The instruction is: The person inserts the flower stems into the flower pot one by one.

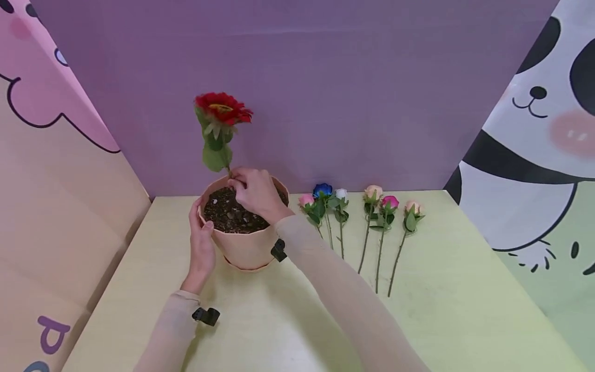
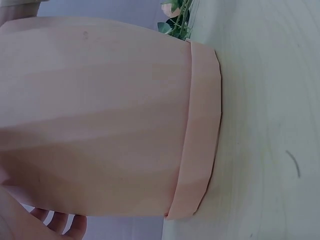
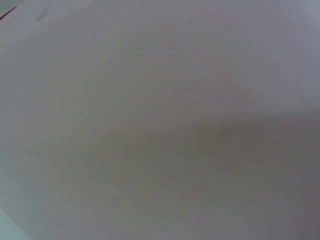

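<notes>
A red artificial flower (image 1: 223, 108) with green leaves stands upright over a pale peach flowerpot (image 1: 246, 250) filled with dark soil (image 1: 230, 213). Low on its stem, my right hand (image 1: 257, 194) pinches the flower just above the soil, and the stem's lower end is hidden by the fingers. My left hand (image 1: 202, 248) holds the pot's left side, thumb on the front near the rim and fingers round the outer wall. In the left wrist view the pot wall (image 2: 100, 100) fills much of the picture, with the fingertips (image 2: 57, 222) along its side. A blurred pale surface fills the right wrist view.
Several artificial roses lie right of the pot on the pale wooden table (image 1: 465, 279), among them a blue rose (image 1: 323, 190), a white rose (image 1: 341, 194) and a magenta rose (image 1: 390, 202). A purple panel (image 1: 353, 103) rises behind, and printed panels flank both sides.
</notes>
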Demonstrator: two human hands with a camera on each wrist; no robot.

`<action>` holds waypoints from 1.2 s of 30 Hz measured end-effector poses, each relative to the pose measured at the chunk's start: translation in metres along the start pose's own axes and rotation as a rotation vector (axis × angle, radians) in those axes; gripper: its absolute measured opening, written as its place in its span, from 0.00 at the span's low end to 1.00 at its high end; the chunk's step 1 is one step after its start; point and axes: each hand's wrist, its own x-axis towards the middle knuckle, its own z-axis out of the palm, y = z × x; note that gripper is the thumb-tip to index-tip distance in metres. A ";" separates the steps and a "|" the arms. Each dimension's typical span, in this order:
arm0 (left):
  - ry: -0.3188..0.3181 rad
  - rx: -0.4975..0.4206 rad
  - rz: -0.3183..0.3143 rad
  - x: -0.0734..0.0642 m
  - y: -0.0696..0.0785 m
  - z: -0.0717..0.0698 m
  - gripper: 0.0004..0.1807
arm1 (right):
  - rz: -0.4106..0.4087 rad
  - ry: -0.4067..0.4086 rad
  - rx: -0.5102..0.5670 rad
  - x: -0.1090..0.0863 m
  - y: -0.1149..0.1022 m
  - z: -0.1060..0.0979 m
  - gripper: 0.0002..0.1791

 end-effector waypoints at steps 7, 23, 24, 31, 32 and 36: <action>0.002 -0.009 0.000 0.000 0.002 0.002 0.38 | 0.112 -0.063 0.239 -0.003 0.000 -0.002 0.11; -0.002 0.032 0.021 -0.002 0.000 -0.001 0.37 | 0.100 -0.045 0.244 -0.007 -0.003 0.002 0.12; 0.000 0.024 0.022 -0.001 -0.001 -0.001 0.37 | 0.101 -0.057 0.231 -0.007 -0.003 0.003 0.12; 0.005 0.000 0.009 -0.002 -0.004 0.001 0.37 | 0.132 -0.010 0.184 -0.005 -0.002 0.003 0.13; 0.004 0.000 0.010 -0.002 -0.004 0.001 0.37 | 0.138 0.016 0.199 -0.006 -0.002 0.002 0.13; 0.005 0.012 0.014 -0.002 -0.003 0.000 0.37 | 0.136 0.153 0.296 -0.010 -0.001 -0.007 0.14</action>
